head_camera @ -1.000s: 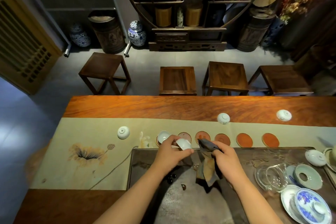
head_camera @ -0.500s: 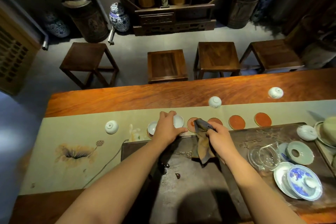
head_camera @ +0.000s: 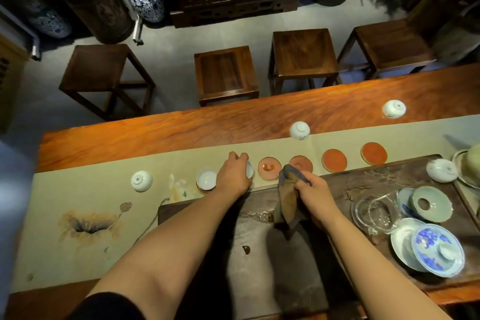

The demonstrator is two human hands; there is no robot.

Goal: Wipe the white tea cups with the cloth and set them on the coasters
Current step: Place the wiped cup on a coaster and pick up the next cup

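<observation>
Desk [head_camera: 181,127]: long reddish wood slab, far edge facing 4 dark stools [head_camera: 226,73] across the floor; broad bare wood strip runs behind the runner.

Runner [head_camera: 78,189]: beige cloth with a painted lotus at left, open and uncluttered there.

Tea tray [head_camera: 363,184]: dark stone slab near the viewer, right end crowded with a glass pitcher [head_camera: 374,213] and a blue-and-white lidded bowl [head_camera: 436,249].

Cloth [head_camera: 288,200]: dark, brown-blue, crumpled, hanging from the right hand [head_camera: 314,189], which is clenched around it at the tray's far edge, just beside the coaster row.

Coasters: 4 bare round orange discs in a row on the runner, right of the left hand; the first [head_camera: 269,168] shows a stain, the second [head_camera: 301,162] is partly covered by the cloth.

Tea cups: white, small. 1 cup [head_camera: 249,169] sits under the left hand [head_camera: 233,174], fingers closed over its rim, only its right edge visible. 1 upright cup [head_camera: 206,179] rests on a coaster just left of that hand. 3 inverted cups stand apart: 1 at left on the runner [head_camera: 141,180], 1 at the runner's far edge [head_camera: 299,130], 1 on bare wood at far right [head_camera: 393,108].
</observation>
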